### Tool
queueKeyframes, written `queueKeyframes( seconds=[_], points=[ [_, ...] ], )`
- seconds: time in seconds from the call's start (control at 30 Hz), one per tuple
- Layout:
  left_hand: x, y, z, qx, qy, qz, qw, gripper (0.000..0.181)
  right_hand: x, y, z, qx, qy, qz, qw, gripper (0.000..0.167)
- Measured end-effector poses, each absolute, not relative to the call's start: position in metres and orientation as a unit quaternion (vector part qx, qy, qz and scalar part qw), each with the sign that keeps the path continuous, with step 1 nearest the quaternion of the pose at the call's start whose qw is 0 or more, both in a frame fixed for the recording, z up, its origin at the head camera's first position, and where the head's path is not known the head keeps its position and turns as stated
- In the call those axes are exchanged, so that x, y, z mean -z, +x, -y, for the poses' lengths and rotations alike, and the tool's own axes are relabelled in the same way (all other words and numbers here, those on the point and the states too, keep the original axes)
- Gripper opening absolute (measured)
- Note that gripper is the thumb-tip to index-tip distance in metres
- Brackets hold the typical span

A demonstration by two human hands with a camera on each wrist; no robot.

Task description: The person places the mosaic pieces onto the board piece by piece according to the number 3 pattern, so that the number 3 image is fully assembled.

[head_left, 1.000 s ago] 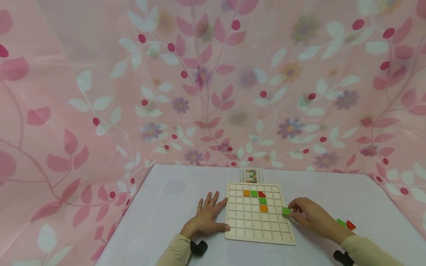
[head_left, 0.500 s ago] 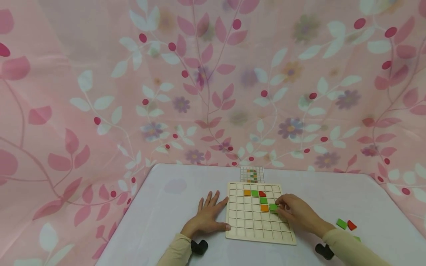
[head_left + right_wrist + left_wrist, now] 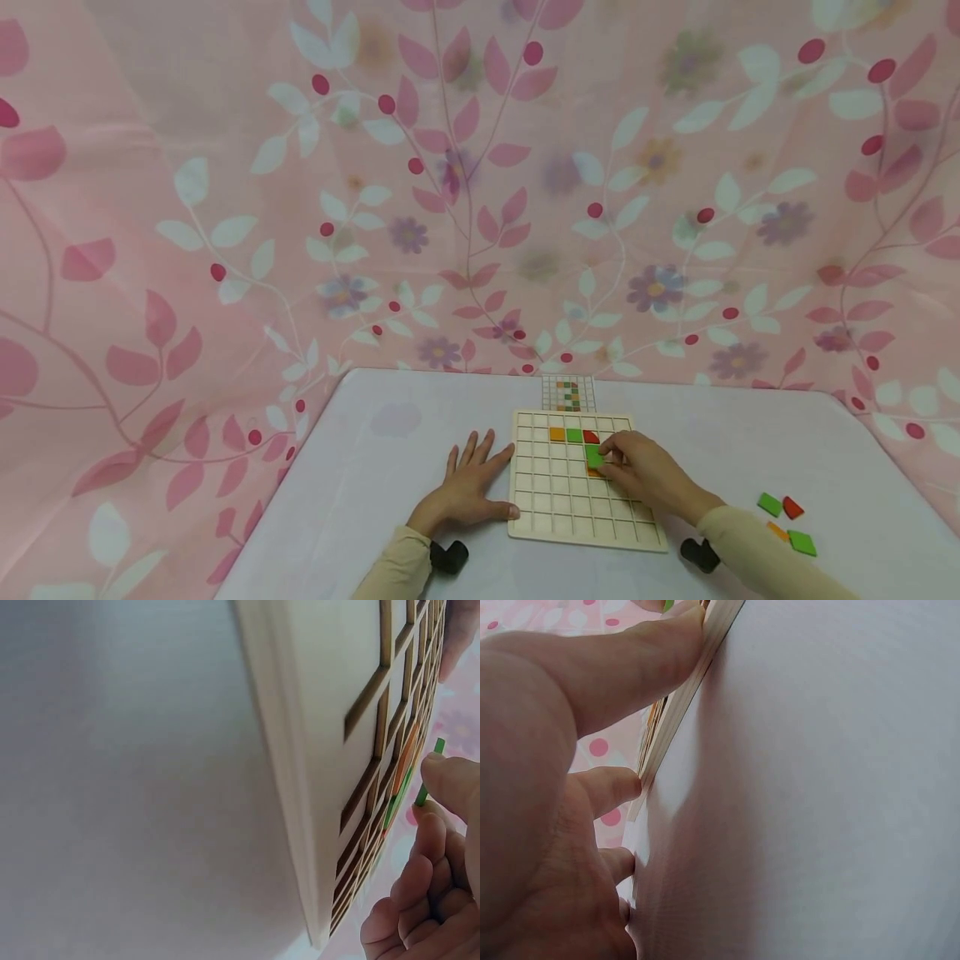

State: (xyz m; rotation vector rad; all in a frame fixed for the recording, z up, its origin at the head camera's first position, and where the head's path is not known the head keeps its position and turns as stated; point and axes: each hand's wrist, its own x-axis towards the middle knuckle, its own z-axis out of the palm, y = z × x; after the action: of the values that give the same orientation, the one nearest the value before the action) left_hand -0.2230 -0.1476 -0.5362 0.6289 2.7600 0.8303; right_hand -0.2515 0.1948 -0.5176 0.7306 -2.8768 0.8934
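One pink floral backdrop (image 3: 480, 183) backs one white table (image 3: 450, 404) bearing one gridded board (image 3: 551, 504). The left hand (image 3: 470, 490) spreads against the board's edge; the right hand (image 3: 648, 473) pinches above it. Beyond lies one printed card (image 3: 568, 393). One green tile (image 3: 593, 455) is pinched, four loose tiles (image 3: 802, 542) lie rightward, at least four inset.

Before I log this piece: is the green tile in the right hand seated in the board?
No, the right wrist view shows the right hand pinching the green tile clear of the board.

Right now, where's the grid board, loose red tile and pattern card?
Wooden grid board (image 3: 561, 500), head view: bare squares.
Loose red tile (image 3: 792, 507), head view: flat top.
Pattern card (image 3: 567, 393), head view: printed grid.
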Motion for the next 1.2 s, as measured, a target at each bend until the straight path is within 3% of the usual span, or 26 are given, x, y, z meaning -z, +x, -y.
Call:
queueKeyframes(
  seconds=[1.2],
  points=[
    [0.537,-0.224,0.148,-0.278,0.212,-0.932,0.101,0.1,0.521,-0.257,-0.169,-0.284,0.263,0.921,0.034,0.006]
  ],
)
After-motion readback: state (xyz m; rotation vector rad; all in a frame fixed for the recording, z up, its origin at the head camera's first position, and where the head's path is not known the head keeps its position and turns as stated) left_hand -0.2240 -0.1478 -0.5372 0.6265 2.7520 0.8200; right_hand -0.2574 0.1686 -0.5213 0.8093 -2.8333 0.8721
